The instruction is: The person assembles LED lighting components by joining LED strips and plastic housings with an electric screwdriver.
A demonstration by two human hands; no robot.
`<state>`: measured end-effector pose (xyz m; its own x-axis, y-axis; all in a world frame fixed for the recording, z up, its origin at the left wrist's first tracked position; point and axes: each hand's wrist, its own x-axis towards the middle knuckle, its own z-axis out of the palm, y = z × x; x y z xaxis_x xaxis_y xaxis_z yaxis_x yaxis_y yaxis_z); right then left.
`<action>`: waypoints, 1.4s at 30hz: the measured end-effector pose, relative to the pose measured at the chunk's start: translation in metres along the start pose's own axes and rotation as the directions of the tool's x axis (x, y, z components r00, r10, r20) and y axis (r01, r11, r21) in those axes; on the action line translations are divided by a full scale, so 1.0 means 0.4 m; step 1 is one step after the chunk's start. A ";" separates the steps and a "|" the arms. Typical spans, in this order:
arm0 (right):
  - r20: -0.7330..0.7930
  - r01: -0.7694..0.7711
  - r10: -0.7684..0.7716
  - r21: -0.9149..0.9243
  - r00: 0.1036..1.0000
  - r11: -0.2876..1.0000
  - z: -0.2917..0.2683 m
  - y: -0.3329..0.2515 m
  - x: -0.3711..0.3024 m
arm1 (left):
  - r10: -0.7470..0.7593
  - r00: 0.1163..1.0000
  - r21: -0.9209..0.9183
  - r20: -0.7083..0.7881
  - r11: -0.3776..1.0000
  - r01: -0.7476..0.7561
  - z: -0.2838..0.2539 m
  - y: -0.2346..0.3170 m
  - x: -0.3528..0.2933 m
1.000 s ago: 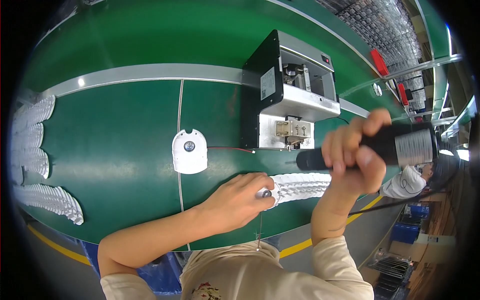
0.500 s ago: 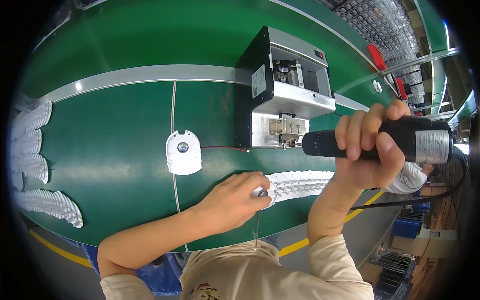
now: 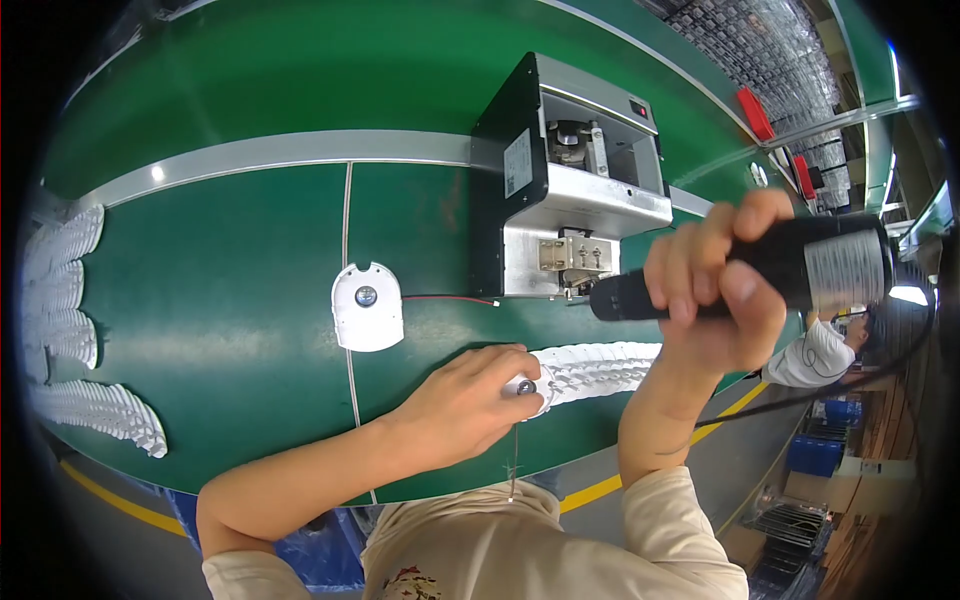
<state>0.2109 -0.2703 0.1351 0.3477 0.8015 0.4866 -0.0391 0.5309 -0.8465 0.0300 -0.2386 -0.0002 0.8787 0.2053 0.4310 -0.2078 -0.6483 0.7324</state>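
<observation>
My right hand (image 3: 715, 290) is wrapped round a black electric screwdriver (image 3: 622, 296) with a pale label, tilted with its nose lower left. Its nose is close beside the metal outlet block of a silver-and-black screw feeder (image 3: 585, 195); whether the tip touches it I cannot tell. On the green bench my left hand (image 3: 470, 398) grips a white plastic housing (image 3: 541, 402) with a dark round centre, thumb and fingers at either side. That housing is at the left end of a row of overlapping white housings (image 3: 605, 366). A thin wire hangs from it toward me.
One white housing (image 3: 367, 325) lies alone left of the feeder, its red-black wire (image 3: 450, 297) stretched right. Stacked white housings (image 3: 105, 415) line the bench's left end. A cable (image 3: 800, 395) trails from the screwdriver. Another person (image 3: 812, 355) is at the far right.
My right hand and the screwdriver have shifted slightly left, and the screwdriver's rear end tips up a little more. My left hand stays on the housing.
</observation>
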 end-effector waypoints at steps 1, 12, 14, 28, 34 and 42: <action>0.038 0.013 -0.013 0.003 0.999 1.000 -0.006 -0.002 -0.015 | 0.009 1.000 -0.002 -0.006 1.000 -0.009 0.002 0.000 -0.001; 0.088 -0.086 0.071 0.175 0.994 0.981 -0.016 -0.033 -0.177 | -0.018 0.999 -0.006 0.027 1.000 0.018 -0.003 0.004 0.000; 0.082 -0.092 0.078 0.183 0.994 0.979 -0.015 -0.026 -0.187 | -0.023 0.999 0.004 0.032 1.000 0.023 -0.003 0.003 0.000; 0.267 0.002 0.003 -0.015 0.964 1.000 0.003 -0.033 -0.209 | -0.016 1.000 0.049 -0.012 0.999 0.017 -0.001 0.025 0.006; 0.185 -0.043 0.033 0.051 0.982 0.998 0.011 -0.016 -0.224 | -0.077 0.997 0.013 -0.018 0.997 0.077 -0.009 0.028 0.001; 0.165 0.026 -0.099 0.394 0.981 0.919 -0.055 -0.062 -0.167 | 0.020 0.999 0.211 -0.025 0.977 -0.015 -0.033 0.064 0.021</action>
<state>0.2090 -0.3431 0.1187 0.1903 0.7795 0.5967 -0.3958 0.6172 -0.6800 0.0263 -0.2439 0.0292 0.8631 0.2104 0.4591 -0.1256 -0.7911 0.5986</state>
